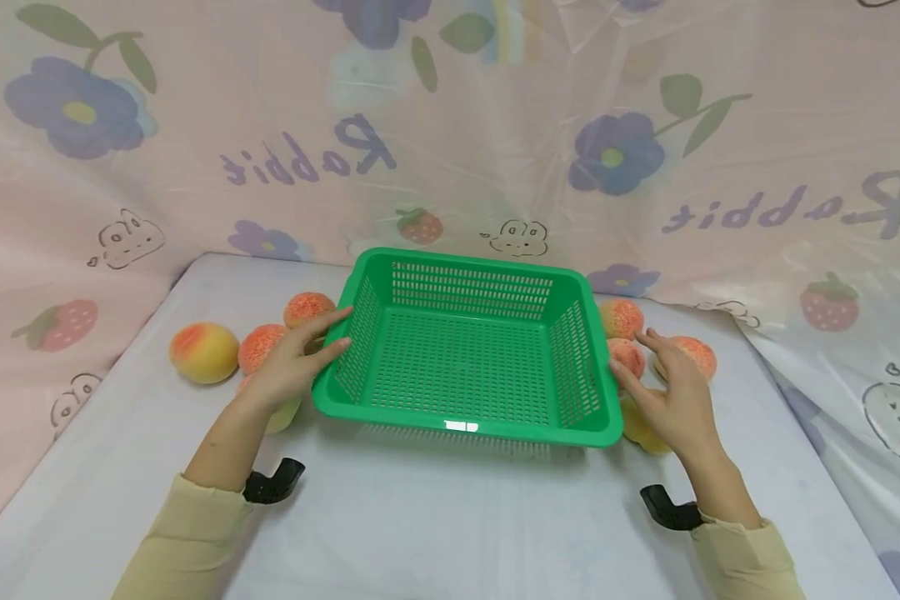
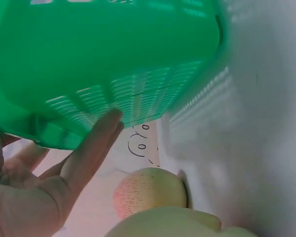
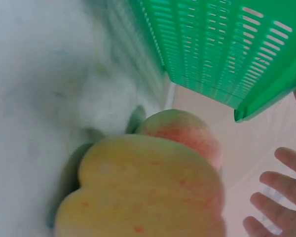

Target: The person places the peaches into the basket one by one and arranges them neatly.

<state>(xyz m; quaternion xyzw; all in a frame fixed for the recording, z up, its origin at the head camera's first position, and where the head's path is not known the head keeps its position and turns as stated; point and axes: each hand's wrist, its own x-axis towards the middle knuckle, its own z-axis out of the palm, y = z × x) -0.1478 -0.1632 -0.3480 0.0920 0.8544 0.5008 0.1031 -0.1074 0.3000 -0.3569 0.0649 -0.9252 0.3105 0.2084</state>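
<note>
A green plastic basket (image 1: 461,429) with slotted sides sits mid-table, its inside bare. My left hand (image 1: 288,371) is at its left rim, thumb and index tip against the edge; in the left wrist view, a straight finger (image 2: 96,143) lies along the slotted side. At the right rim, my right hand (image 1: 675,400) has its thumb at the edge, while its other fingers (image 3: 286,190) are spread away from the basket. Peaches lie beside both hands: a yellow-red peach (image 1: 204,353) at far left, and a yellow peach (image 3: 143,187) under the right hand.
More peaches (image 1: 310,309) cluster by the basket's left side, partly hidden by the left hand. Several others, including a reddish peach (image 1: 621,318), sit along the right side. A white-covered table (image 1: 450,517) lies beneath, with a printed curtain (image 1: 457,125) behind.
</note>
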